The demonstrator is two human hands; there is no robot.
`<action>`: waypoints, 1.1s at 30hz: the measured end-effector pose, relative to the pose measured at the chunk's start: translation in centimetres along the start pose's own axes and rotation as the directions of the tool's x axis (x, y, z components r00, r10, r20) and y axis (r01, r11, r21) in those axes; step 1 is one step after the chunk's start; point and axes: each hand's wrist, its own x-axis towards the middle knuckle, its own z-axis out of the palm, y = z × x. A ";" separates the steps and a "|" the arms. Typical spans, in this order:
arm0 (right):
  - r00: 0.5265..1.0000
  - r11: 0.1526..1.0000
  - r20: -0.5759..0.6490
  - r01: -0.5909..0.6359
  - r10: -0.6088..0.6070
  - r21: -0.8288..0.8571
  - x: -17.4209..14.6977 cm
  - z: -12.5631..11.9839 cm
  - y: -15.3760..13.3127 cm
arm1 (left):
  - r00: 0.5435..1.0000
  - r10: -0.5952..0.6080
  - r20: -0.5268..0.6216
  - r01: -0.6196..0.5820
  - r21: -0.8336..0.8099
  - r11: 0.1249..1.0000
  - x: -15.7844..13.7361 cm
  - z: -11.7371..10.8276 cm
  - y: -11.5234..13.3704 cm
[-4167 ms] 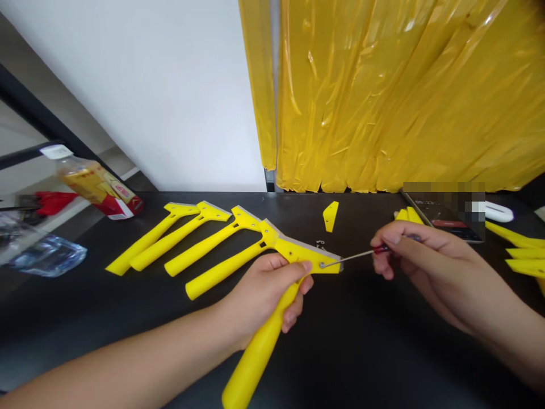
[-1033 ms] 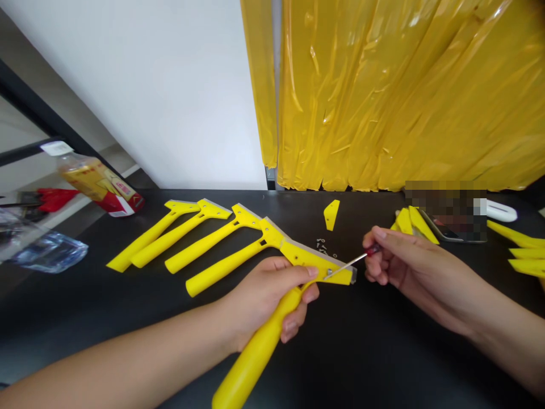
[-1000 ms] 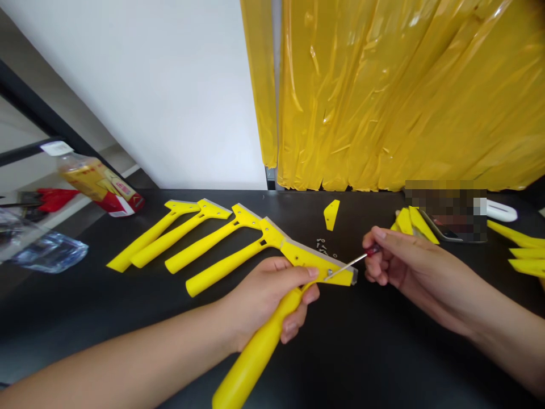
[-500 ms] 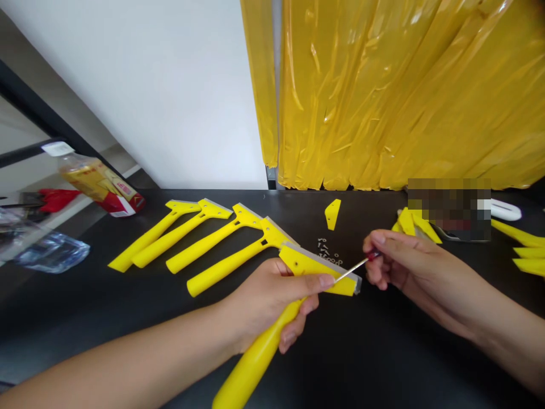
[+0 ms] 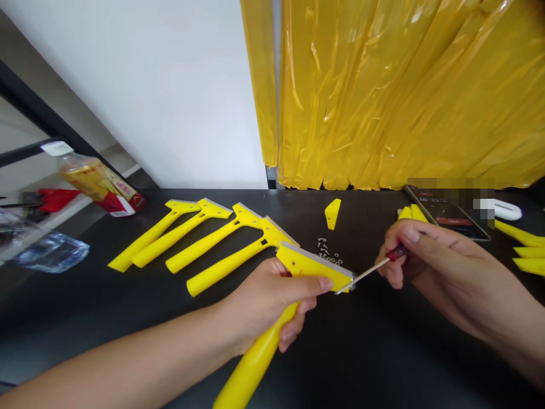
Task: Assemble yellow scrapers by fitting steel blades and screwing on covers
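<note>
A yellow scraper [image 5: 264, 352] with a metal blade along its head is held by my left hand [image 5: 281, 292], the thumb pressed flat on the head. My right hand [image 5: 409, 255] pinches the dark red handle of a small screwdriver [image 5: 367, 275]. Its thin shaft points left and its tip lies at the right end of the scraper head; whether it touches I cannot tell. Just behind the head lie several small screws [image 5: 322, 248] and nuts [image 5: 336, 262]. A loose yellow cover plate [image 5: 332, 214] with holes rests farther back.
Several yellow scrapers [image 5: 225, 258] lie in a slanted row on the black table [image 5: 140, 318]. On the left are a tilted drink bottle [image 5: 100, 182] and a clear bottle [image 5: 51, 247]. A phone [image 5: 447, 213], yellow parts [image 5: 412, 212] and yellow handles [image 5: 528, 253] sit at right.
My right hand has drawn the screwdriver to the right, away from my left thumb, so its tip is now near the head's right end. The scraper has shifted slightly left.
</note>
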 end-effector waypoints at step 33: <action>0.934 0.899 -0.066 0.318 -0.352 -0.301 -1.9 0.9 -0.7 | 0.999 0.049 0.021 -0.049 -0.029 0.998 0.0 -0.2 -0.1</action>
